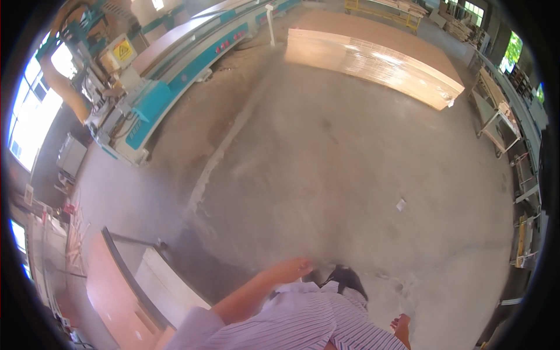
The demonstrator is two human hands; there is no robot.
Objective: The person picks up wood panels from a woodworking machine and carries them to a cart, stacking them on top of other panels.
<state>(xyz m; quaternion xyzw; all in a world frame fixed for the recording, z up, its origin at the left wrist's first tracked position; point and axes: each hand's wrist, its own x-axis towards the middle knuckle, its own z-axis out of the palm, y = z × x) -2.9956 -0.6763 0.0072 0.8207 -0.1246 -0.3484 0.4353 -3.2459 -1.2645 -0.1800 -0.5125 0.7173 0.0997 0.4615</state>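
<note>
My left hand [298,266] is held in front of my waist, with the forearm bent across my striped shirt [303,315]. Its fingers look curled in, and nothing shows in them. Lower down on the right, my right hand [400,322] hangs beside my body. Its fingers are loosely bent and a little apart, with no object visible in them. Neither hand touches any furniture or material. Below my left hand, a dark shoe [345,279] shows on the concrete floor [326,175].
Close on my left stand a brown panel [116,286] and a pale board [166,286]. A teal and white machine [154,105] runs along the far left. Ahead lies a wrapped stack of boards [373,61]. A cart [496,119] stands at right; a small white scrap [401,204] lies nearby.
</note>
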